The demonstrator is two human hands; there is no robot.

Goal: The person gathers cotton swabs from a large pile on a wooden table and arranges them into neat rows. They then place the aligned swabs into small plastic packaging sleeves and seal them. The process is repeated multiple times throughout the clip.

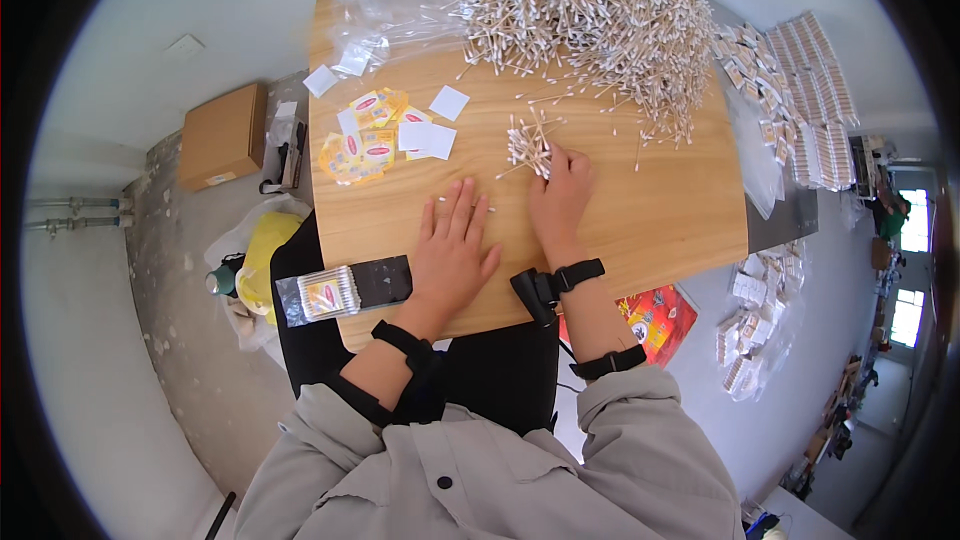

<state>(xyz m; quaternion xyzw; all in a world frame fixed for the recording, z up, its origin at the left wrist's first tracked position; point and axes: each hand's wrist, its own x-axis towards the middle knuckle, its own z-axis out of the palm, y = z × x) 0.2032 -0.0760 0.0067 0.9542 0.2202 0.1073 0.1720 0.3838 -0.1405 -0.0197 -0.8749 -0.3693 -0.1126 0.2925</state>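
Note:
My left hand (456, 248) lies flat on the wooden table (660, 210), fingers stretched out. White tips of a cotton swab or swabs peek out around its fingers. To its right, my right hand (562, 198) has its fingers curled against the near edge of a small bunch of cotton swabs (527, 143); how many it grips is hidden. Beyond rises a large heap of loose cotton swabs (590, 20). Left of the bunch lie yellow printed cards (375, 145) and white square cards (449, 102). A filled clear pack of swabs (328, 294) rests at the table's near left edge.
Clear plastic bags (395, 0) lie at the far left of the table. Stacked swab packs (815, 90) stand beyond its right side, with more packs (755, 315) lower down. A cardboard box (222, 137) and a yellow bag (268, 255) are on the floor to the left.

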